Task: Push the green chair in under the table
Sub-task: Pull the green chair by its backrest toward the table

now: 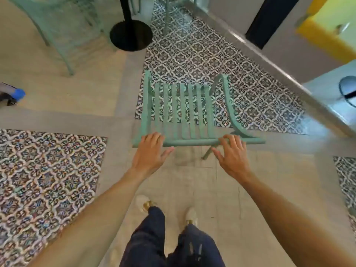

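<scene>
Item: green chair [183,112], slatted, seen from above and behind, standing on the floor across the seam between plain paving and a patterned tile panel [202,54]. Its top back rail [192,142] ran left to right, straight across the line of reach and directly ahead of the person; the seat pointed away, toward the upper part of the view.

Left hand [149,153]: laid on the left end of the rail, fingers draped over it, thumb spread beneath; not closed round it. Right hand [231,153]: laid likewise near the right end, fingers curled loosely over the rail, not gripping. The two were set well apart, about equally near the chair, one to each side of its middle.

Desk: only a black pedestal post and round base [131,35] were shown, well beyond the chair and somewhat to the left of its facing. The top itself was out of view. The push was judged to need a forward line bearing slightly left.

Nearby: a second green chair [63,31] beside the base, blurred; the person's shoes and dark trousers below.
</scene>
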A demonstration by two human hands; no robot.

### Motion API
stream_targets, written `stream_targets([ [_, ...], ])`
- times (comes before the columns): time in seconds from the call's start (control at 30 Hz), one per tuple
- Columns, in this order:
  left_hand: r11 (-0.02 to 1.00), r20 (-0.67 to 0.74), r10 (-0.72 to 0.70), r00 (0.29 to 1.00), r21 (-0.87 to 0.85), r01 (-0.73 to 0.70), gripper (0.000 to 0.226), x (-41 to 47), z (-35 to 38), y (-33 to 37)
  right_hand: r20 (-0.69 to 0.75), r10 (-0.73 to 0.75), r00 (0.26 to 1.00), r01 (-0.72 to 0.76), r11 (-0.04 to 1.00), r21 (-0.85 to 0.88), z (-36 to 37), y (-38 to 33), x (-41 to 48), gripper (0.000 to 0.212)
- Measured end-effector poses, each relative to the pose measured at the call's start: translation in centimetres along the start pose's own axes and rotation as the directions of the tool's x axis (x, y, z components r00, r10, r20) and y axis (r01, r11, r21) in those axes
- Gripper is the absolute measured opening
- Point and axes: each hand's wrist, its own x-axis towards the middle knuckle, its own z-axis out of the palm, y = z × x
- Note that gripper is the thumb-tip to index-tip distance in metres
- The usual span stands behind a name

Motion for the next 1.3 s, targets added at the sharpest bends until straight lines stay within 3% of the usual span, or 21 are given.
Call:
stream_targets([
  [0.13,0.996,-0.023,-0.053,0.998,0.072,0.055,0.06,0.5,3.2,0.8,-0.001,-0.016,1.0,0.016,0.999,-0.043,2.3,3.7,-0.1,0.053],
  [0.27,0.983,-0.135,-0.07,0.988,0.16,0.092,0.051,-0.2,5.8,1.2,-0.106,-0.032,0.994,0.03,0.999,-0.02,4.6,4.6,-0.4,0.053],
  [0.47,0.976,-0.265,-0.167,0.95,0.092,0.197,0.05,-0.1,6.9,2.5,-0.257,0.047,0.965,-0.038,0.998,0.041,6.6,4.5,-0.6,0.046],
  [0.87,0.987,-0.443,-0.122,0.888,0.037,0.154,0.053,0.6,8.8,1.5,-0.427,-0.05,0.903,0.06,0.998,0.01,9.7,6.1,1.3,0.061],
  [1.3,0.983,-0.474,-0.136,0.87,0.043,0.177,0.058,1.4,9.3,2.9,-0.45,-0.073,0.89,0.08,0.997,-0.002,9.7,6.9,1.9,0.061],
])
